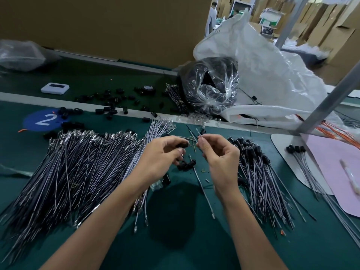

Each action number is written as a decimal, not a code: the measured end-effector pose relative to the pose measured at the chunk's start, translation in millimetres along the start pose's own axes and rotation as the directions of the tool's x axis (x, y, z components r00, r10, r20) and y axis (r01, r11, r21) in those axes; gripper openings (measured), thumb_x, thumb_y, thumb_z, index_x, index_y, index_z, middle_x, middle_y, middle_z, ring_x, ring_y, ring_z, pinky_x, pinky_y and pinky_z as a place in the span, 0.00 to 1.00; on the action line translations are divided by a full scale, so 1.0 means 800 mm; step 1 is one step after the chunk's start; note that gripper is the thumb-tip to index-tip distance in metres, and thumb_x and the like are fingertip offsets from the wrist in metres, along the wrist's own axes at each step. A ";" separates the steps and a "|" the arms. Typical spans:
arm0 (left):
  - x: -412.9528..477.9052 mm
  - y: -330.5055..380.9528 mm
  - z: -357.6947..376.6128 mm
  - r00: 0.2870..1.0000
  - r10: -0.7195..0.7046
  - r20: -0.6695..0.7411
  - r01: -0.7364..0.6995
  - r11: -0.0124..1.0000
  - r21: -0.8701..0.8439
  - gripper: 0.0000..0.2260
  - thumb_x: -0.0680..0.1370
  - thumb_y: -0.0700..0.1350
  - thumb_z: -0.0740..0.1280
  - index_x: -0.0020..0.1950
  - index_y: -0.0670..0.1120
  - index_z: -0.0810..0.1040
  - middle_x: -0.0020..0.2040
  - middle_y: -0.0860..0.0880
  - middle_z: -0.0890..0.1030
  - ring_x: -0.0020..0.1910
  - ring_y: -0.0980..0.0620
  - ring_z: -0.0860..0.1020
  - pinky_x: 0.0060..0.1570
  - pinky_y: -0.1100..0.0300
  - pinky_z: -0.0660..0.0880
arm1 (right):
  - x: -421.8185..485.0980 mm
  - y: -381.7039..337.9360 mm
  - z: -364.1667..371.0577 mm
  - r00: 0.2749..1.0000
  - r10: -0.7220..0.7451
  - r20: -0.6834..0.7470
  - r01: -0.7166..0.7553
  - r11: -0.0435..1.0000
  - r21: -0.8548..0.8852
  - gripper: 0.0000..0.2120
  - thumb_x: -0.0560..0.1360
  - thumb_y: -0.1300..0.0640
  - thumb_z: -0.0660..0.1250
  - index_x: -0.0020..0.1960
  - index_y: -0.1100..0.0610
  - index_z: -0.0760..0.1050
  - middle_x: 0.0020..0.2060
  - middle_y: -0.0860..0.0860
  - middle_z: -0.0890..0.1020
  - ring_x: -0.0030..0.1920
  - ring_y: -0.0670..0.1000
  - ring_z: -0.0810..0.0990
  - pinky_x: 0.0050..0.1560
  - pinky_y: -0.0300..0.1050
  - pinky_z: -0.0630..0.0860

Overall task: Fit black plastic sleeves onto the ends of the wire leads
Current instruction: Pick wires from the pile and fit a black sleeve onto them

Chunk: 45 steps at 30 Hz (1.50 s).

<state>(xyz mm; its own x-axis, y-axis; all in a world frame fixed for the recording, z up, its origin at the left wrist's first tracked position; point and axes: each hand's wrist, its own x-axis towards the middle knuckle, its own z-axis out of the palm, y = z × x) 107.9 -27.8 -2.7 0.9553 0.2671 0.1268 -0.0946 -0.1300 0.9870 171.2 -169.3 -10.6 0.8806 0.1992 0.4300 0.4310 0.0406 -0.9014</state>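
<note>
My left hand (162,156) pinches a black plastic sleeve (182,145) between thumb and fingertips above the green mat. My right hand (217,154) pinches a thin wire lead (203,189) near its upper end, the tip a short way right of the sleeve; the lead trails down toward me. A few loose black sleeves (187,165) lie on the mat just below my hands. A big fan of bare leads (74,172) spreads to the left. Leads with sleeves fitted (257,168) lie in a pile to the right.
More black sleeves (111,106) are scattered along the back of the bench near a blue disc marked 2 (41,120). A clear bag of black parts (211,85) and a large white bag (268,75) stand behind. A pink sheet (335,168) and metal post (329,98) sit right.
</note>
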 end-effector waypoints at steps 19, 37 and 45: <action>-0.003 -0.008 -0.006 0.993 0.001 -0.115 -0.032 0.962 -0.273 0.06 0.80 0.35 0.65 0.53 0.42 0.79 0.41 0.48 0.84 0.39 0.54 0.81 0.41 0.64 0.79 | -0.002 0.000 -0.003 0.992 -0.118 0.037 0.124 0.956 -0.267 0.01 0.75 0.63 0.71 0.45 0.61 0.82 0.35 0.47 0.81 0.33 0.40 0.76 0.36 0.31 0.69; -0.005 -0.007 -0.006 0.991 0.066 -0.119 -0.088 0.978 -0.190 0.08 0.76 0.35 0.69 0.52 0.45 0.81 0.42 0.51 0.85 0.41 0.55 0.83 0.42 0.66 0.78 | -0.007 0.002 0.005 0.995 -0.071 0.071 0.083 0.976 -0.200 0.04 0.75 0.63 0.71 0.42 0.56 0.81 0.32 0.44 0.80 0.32 0.41 0.75 0.35 0.34 0.72; -0.008 -0.006 -0.001 0.992 0.063 -0.110 -0.088 0.966 -0.242 0.09 0.73 0.33 0.72 0.49 0.45 0.83 0.44 0.47 0.86 0.44 0.51 0.84 0.43 0.65 0.78 | -0.009 -0.001 0.010 0.999 -0.022 0.039 0.027 0.991 -0.128 0.07 0.72 0.63 0.74 0.41 0.52 0.82 0.32 0.44 0.83 0.34 0.43 0.81 0.39 0.37 0.77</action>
<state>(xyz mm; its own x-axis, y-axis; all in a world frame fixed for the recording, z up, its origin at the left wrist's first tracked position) 102.1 -28.3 -8.3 0.9107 0.3622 0.1987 -0.2435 0.0822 0.9664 162.8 -162.7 -13.1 0.8624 0.2361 0.4478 0.4764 -0.0797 -0.8756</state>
